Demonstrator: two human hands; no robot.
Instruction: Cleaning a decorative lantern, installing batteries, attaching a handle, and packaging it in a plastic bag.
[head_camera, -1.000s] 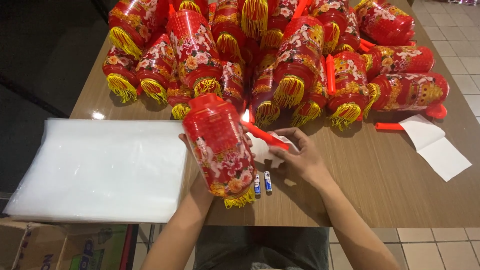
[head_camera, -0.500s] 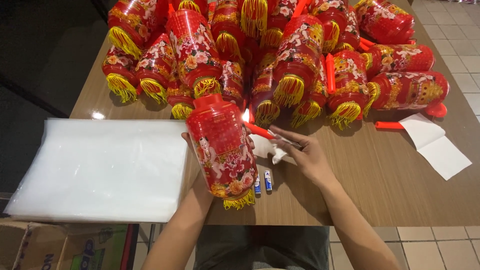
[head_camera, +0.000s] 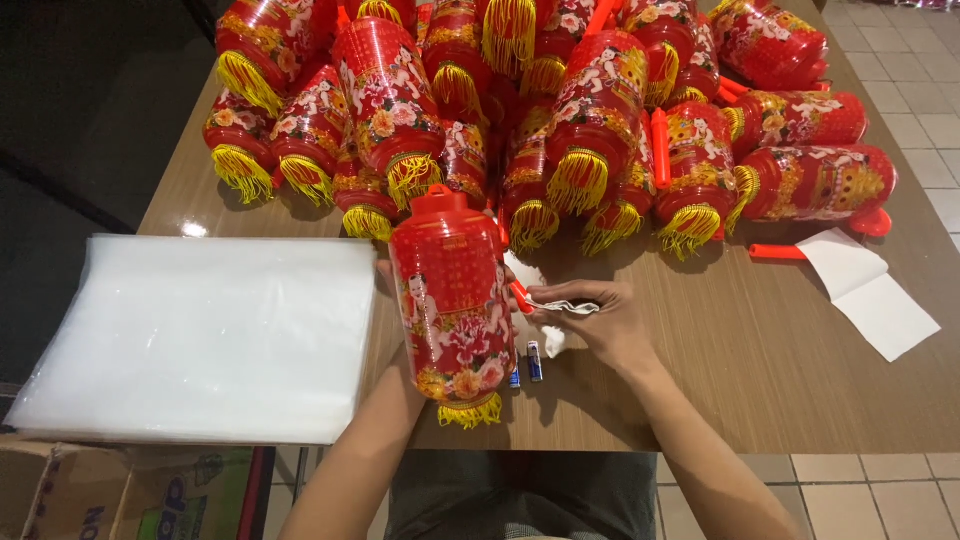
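Gripping the red lantern (head_camera: 452, 300) mid-body, left hand (head_camera: 392, 275) was mostly hidden; right hand (head_camera: 600, 322), at 3 o'clock, pinched folded paper (head_camera: 565, 306). Lantern judged light, thin-walled, crushable.

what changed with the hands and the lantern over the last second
The right hand drew back a little toward the person and now pinches a small folded white paper beside the red stick. The red lantern in the left hand tipped slightly more upright. The two small batteries, the stack of clear plastic bags, the lantern pile and the white sheet stayed put.
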